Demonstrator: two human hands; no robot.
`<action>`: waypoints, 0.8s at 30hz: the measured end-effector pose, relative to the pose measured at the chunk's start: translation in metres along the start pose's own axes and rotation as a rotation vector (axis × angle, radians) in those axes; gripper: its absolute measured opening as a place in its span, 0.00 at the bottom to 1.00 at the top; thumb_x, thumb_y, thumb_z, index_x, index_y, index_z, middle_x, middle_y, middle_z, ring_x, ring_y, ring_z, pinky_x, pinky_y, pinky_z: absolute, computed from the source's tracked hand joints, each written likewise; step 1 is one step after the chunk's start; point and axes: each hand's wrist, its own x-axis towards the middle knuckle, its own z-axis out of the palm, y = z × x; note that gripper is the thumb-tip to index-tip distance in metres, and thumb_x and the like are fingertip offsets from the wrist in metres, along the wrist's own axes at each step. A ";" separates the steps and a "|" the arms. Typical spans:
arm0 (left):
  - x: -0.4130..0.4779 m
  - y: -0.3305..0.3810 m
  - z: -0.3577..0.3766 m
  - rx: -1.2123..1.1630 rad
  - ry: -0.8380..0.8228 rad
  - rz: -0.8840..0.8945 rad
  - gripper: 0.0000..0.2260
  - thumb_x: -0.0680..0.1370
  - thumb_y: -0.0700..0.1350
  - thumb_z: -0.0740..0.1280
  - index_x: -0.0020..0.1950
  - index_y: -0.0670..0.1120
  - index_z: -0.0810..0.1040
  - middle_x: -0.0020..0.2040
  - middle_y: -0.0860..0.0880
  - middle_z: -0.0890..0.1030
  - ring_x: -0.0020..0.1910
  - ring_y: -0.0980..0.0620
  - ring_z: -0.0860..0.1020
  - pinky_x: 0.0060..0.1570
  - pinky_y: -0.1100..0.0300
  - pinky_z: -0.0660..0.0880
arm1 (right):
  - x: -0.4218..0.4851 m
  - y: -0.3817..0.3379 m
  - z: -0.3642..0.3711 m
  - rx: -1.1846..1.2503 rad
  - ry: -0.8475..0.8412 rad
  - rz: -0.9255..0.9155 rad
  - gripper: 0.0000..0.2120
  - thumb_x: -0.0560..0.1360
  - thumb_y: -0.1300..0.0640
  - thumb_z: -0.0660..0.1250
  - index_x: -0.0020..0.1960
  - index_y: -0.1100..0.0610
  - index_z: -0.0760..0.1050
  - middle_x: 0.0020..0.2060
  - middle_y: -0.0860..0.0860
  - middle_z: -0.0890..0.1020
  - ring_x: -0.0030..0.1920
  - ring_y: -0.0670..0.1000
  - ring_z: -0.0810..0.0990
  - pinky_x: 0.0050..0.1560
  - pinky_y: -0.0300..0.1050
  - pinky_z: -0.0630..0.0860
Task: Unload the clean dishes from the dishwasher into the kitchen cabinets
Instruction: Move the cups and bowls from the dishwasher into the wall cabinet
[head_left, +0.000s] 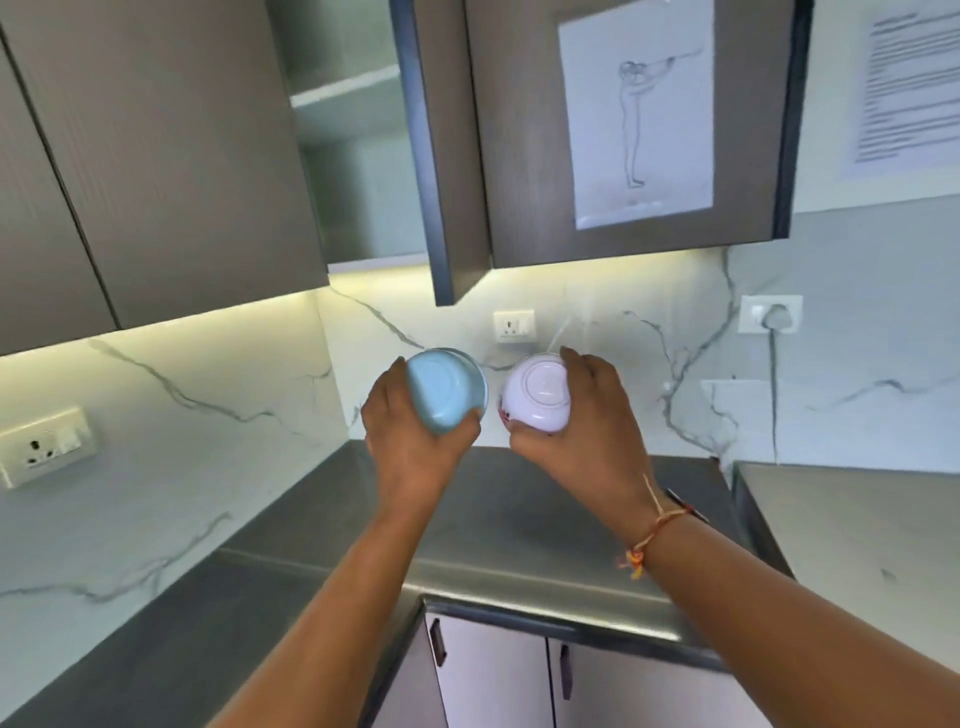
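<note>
A pale blue bowl (447, 389) is gripped in the left hand (415, 447), its underside turned toward the camera, with the fingers (393, 371) and thumb curled round its wall. A white bowl (537, 397) is gripped likewise in the right hand (592, 431). Both bowls are held side by side, just apart, above the grey bench (519, 519) and below the open cabinet (343, 88), whose door (441, 156) is swung outward.
</note>
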 end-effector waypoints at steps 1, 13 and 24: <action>0.010 -0.008 0.000 0.010 0.005 -0.002 0.44 0.61 0.61 0.73 0.73 0.46 0.66 0.68 0.47 0.72 0.67 0.45 0.68 0.65 0.53 0.65 | 0.009 -0.005 0.013 0.004 -0.007 -0.008 0.42 0.62 0.40 0.76 0.70 0.54 0.67 0.60 0.51 0.74 0.60 0.52 0.74 0.57 0.36 0.68; 0.110 -0.099 -0.014 0.109 0.063 -0.037 0.46 0.63 0.61 0.73 0.76 0.47 0.61 0.72 0.48 0.68 0.70 0.45 0.64 0.66 0.48 0.66 | 0.084 -0.040 0.148 0.122 -0.055 -0.063 0.38 0.62 0.40 0.76 0.67 0.53 0.68 0.60 0.48 0.77 0.60 0.51 0.75 0.57 0.37 0.70; 0.193 -0.121 -0.014 0.139 0.097 -0.023 0.46 0.63 0.58 0.79 0.76 0.47 0.62 0.71 0.47 0.65 0.68 0.46 0.67 0.65 0.46 0.71 | 0.152 -0.058 0.202 0.050 -0.012 -0.199 0.41 0.65 0.44 0.76 0.72 0.58 0.65 0.65 0.55 0.71 0.62 0.57 0.74 0.55 0.46 0.75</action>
